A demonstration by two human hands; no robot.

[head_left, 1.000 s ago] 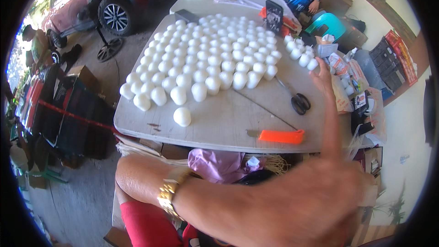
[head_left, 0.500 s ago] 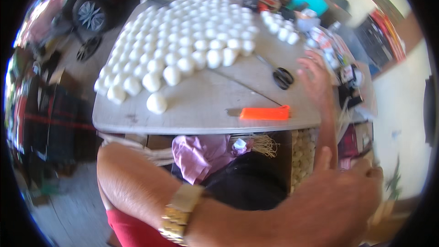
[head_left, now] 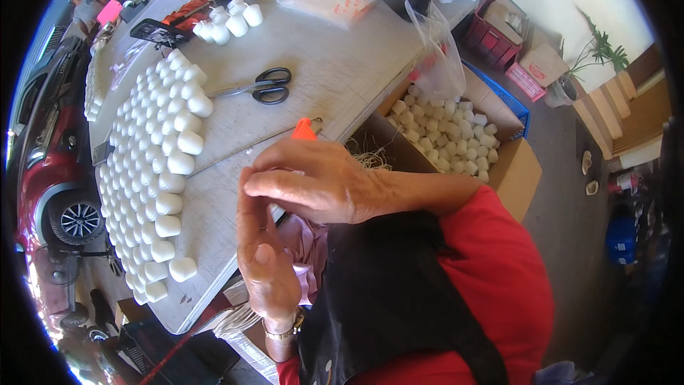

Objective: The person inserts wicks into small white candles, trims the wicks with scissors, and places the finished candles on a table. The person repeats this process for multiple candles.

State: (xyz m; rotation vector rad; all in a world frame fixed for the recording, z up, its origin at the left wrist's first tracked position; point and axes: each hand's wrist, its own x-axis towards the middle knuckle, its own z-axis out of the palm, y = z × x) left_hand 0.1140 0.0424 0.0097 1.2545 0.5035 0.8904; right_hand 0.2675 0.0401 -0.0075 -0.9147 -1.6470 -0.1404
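Observation:
My left hand (head_left: pixel 265 274), with a gold watch at its wrist, points its fingers upward in front of the table edge. My right hand (head_left: pixel 320 177) reaches across from the right, its fingers bent over and meeting the left fingertips. Nothing shows between the two hands, though the palms are partly hidden. Just behind the right hand, a bright orange object (head_left: pixel 304 129) is mostly covered. A thin rod (head_left: pixel 239 151) lies on the table beyond the hands. To their left stand rows of short white candles (head_left: pixel 168 203).
Black-handled scissors (head_left: pixel 271 85) lie on the table (head_left: pixel 320 64). Farther back are more candles (head_left: pixel 236 23), a phone (head_left: pixel 157 32) and a plastic bag (head_left: pixel 331 3). A cardboard box (head_left: pixel 516 178) of white pieces stands right. A lilac cloth (head_left: pixel 306 242) hangs below the hands.
The view has swung to the right, bringing the box of white pieces into sight. My hands, apart before, have come together in front of the table.

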